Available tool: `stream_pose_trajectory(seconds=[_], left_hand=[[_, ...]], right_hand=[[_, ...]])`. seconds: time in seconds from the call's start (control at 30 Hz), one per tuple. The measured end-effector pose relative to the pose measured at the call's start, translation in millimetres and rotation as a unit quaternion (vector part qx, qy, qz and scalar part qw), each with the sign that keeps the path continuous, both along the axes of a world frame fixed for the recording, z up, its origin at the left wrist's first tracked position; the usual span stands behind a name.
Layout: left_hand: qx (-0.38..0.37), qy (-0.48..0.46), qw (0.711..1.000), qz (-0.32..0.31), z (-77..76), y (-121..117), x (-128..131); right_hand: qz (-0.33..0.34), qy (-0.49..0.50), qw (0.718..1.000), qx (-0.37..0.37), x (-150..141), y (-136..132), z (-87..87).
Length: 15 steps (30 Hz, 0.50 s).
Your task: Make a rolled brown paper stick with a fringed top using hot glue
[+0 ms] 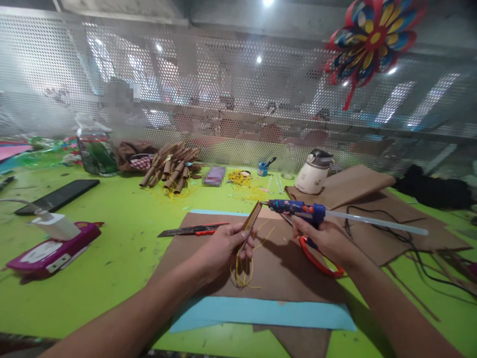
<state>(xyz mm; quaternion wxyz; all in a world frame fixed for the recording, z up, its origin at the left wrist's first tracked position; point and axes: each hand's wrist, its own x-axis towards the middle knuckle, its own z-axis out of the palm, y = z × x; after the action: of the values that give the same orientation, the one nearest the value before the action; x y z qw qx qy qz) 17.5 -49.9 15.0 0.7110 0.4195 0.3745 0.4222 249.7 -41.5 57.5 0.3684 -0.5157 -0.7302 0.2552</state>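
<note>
My left hand (pixel 231 246) is closed around a narrow folded strip of brown paper (pixel 252 221), held tilted with its top end up. Yellow string (pixel 243 276) hangs in loops beneath those fingers. In my right hand (pixel 326 241) is a blue hot glue gun (pixel 298 211), its nozzle at the strip's upper end. A long clear glue stick (pixel 380 222) juts from the gun's back. Red-handled scissors (pixel 324 266) lie under my right hand, partly hidden. A red box cutter (pixel 194 229) rests beside my left hand on brown paper (pixel 208 268).
Blue paper (pixel 261 313) lies along the front. Rolled brown paper tubes (pixel 173 169) are piled at the back, near a glass jar (pixel 97 151). A white bottle (pixel 313 171) stands back right. A phone (pixel 59 195) and purple power strip (pixel 55 251) are left; a black cable (pixel 410 243) trails right.
</note>
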Motion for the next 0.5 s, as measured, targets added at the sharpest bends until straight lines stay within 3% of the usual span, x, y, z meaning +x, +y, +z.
stream_pose_trajectory(seconds=[0.3, 0.5], left_hand=[[-0.001, -0.011, 1.0, 0.001, 2.7, -0.8, -0.3], [0.004, -0.016, 1.0, -0.009, 5.1, 0.5, -2.1]], right_hand=[[0.015, 0.004, 1.0, 0.001, -2.1, -1.7, 4.1], [0.029, -0.007, 0.999, -0.038, 0.8, -1.1, -1.8]])
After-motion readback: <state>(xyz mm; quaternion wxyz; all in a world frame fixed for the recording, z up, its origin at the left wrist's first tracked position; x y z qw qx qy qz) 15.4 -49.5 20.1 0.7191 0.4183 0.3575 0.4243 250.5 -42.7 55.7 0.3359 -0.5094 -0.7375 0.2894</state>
